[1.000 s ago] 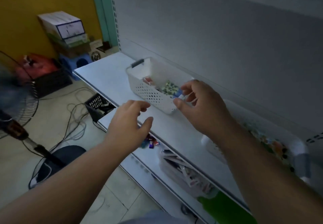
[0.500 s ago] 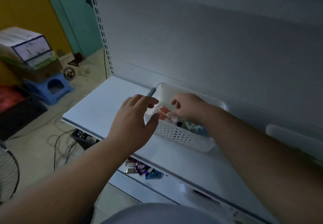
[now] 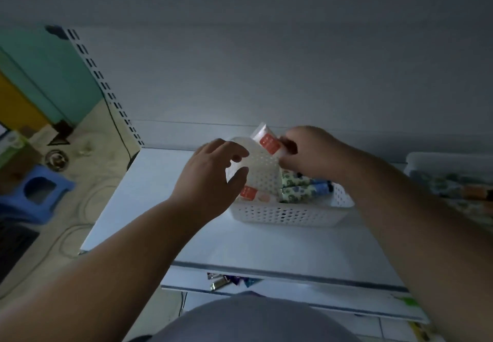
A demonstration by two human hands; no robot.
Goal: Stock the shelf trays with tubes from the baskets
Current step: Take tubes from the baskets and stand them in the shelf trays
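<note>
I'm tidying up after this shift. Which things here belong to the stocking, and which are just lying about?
Job: white basket; red-label tube held by right hand; floral tubes; left hand.
Lying about: blue stool; floor cables.

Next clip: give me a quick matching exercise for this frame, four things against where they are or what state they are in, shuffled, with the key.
Things:
1. white tube with red label
2. floral-print tubes
3. blue stool
4. left hand

Places or states:
A. on the floor to the left of the shelf
B. lying inside the white basket
C. lifted above the basket, pinched by the right hand
D. at the basket's left end, fingers spread, gripping nothing

Pairs: 1-C, 2-B, 3-A, 4-D
</note>
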